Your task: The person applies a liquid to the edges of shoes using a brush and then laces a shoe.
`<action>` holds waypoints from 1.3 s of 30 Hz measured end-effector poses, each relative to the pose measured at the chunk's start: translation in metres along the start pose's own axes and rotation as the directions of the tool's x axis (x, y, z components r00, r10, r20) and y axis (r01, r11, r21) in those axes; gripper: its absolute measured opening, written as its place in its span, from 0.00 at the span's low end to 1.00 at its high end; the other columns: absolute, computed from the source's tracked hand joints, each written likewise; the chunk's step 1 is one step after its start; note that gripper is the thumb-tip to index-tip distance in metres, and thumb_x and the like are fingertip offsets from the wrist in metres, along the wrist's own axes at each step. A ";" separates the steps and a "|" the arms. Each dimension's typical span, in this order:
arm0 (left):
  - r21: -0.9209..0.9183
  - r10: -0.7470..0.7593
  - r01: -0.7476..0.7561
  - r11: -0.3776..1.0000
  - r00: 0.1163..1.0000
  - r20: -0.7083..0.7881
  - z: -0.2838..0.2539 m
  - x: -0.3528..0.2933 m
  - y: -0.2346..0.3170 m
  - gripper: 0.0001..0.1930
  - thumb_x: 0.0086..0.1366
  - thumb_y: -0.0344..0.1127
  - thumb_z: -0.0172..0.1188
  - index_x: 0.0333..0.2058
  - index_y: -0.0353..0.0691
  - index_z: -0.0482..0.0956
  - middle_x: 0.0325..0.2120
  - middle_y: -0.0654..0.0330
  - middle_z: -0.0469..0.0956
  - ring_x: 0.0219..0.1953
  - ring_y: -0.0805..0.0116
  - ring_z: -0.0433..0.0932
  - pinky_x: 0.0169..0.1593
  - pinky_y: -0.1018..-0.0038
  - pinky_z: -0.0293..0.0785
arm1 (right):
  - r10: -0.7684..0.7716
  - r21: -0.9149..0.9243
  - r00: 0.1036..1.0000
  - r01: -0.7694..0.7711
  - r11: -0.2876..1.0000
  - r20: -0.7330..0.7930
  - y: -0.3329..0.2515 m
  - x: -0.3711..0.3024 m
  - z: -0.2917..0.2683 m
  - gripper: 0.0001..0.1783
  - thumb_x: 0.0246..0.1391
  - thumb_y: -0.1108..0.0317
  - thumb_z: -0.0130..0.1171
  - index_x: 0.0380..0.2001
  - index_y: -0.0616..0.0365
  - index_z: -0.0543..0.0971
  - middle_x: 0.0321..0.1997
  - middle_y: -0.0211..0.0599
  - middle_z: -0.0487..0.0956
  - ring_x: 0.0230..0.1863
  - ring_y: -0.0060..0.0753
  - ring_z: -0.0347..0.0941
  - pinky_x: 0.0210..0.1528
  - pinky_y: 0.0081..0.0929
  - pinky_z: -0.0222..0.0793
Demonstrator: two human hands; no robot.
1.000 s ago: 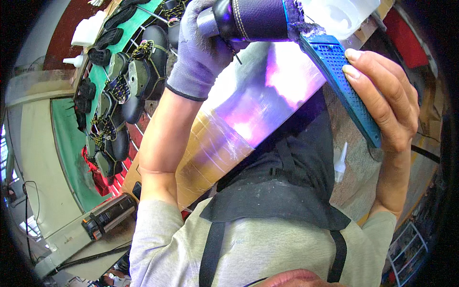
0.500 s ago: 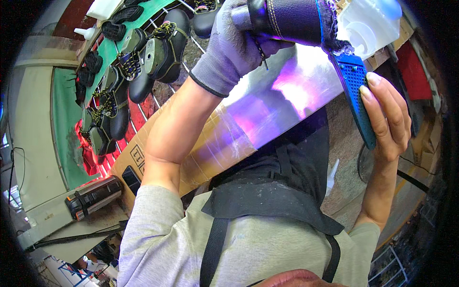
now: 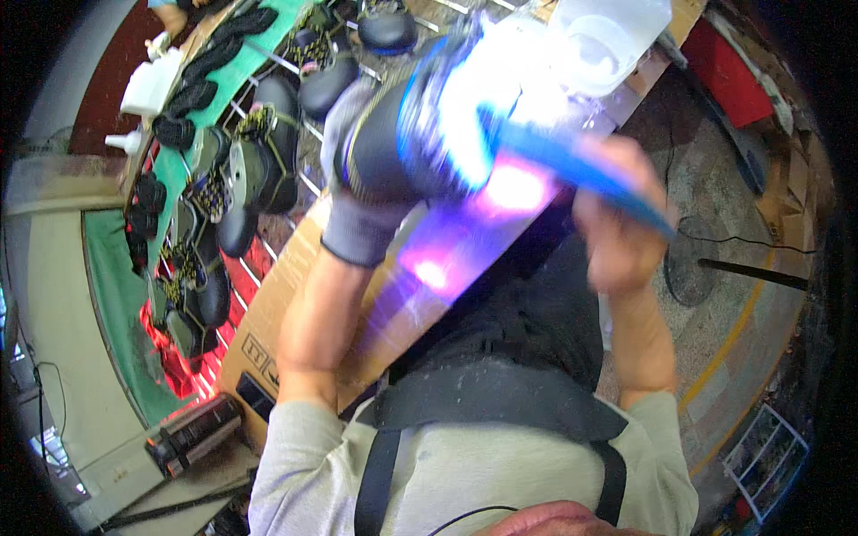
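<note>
Where it sat higher before — gloved left hand (image 3: 357, 210) gripping shoe (image 3: 420, 134), right hand (image 3: 617, 232) clutching blue brush (image 3: 572, 165).

A gloved left hand (image 3: 357, 192) has its fingers wrapped around a dark shoe (image 3: 402, 143); the bare right hand (image 3: 617, 232) grips a blue brush (image 3: 572, 165) just beside it, above a cardboard-covered table (image 3: 295, 295).

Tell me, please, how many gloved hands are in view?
1. Only the left hand wears a grey glove, gripping a dark shoe. The right hand is bare, holding a blue brush. No other hands show.
</note>
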State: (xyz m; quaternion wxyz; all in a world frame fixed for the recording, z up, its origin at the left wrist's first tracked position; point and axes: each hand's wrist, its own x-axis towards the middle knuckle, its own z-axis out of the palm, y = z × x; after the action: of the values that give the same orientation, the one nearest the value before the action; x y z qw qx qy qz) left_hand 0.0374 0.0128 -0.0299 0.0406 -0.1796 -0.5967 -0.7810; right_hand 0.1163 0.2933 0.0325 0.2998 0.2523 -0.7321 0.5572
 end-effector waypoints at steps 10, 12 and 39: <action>-0.532 -0.376 0.330 0.780 0.926 0.023 -0.010 -0.070 -0.008 0.23 0.70 0.42 0.57 0.58 0.34 0.74 0.58 0.47 0.77 0.60 0.52 0.77 0.66 0.54 0.72 | 0.529 0.260 0.789 -0.465 0.846 -0.313 0.075 0.019 0.015 0.11 0.62 0.64 0.66 0.36 0.63 0.83 0.30 0.34 0.84 0.30 0.23 0.80 0.35 0.23 0.77; -0.530 -0.374 0.320 0.785 0.927 0.005 -0.012 -0.070 -0.010 0.22 0.70 0.42 0.57 0.58 0.34 0.75 0.58 0.47 0.77 0.60 0.52 0.77 0.66 0.54 0.72 | 0.034 -0.216 0.956 -0.101 0.971 -0.292 0.055 0.014 0.022 0.07 0.57 0.72 0.66 0.38 0.63 0.83 0.34 0.43 0.84 0.31 0.39 0.82 0.35 0.32 0.76; 0.971 -0.323 0.075 0.227 0.946 0.003 0.030 0.347 -0.075 0.36 0.55 0.65 0.63 0.42 0.31 0.87 0.36 0.45 0.87 0.40 0.53 0.87 0.47 0.64 0.79 | 0.575 0.350 0.809 -0.507 0.788 -0.121 0.111 -0.012 0.016 0.18 0.62 0.62 0.58 0.22 0.62 0.76 0.19 0.37 0.75 0.21 0.27 0.70 0.26 0.31 0.65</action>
State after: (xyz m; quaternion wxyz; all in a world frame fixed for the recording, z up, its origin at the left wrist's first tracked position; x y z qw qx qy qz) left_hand -0.3000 0.1145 0.0224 -0.0201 -0.1180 -0.9657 -0.2306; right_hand 0.0443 0.3060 -0.0531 0.1638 0.0097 -0.6419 0.7490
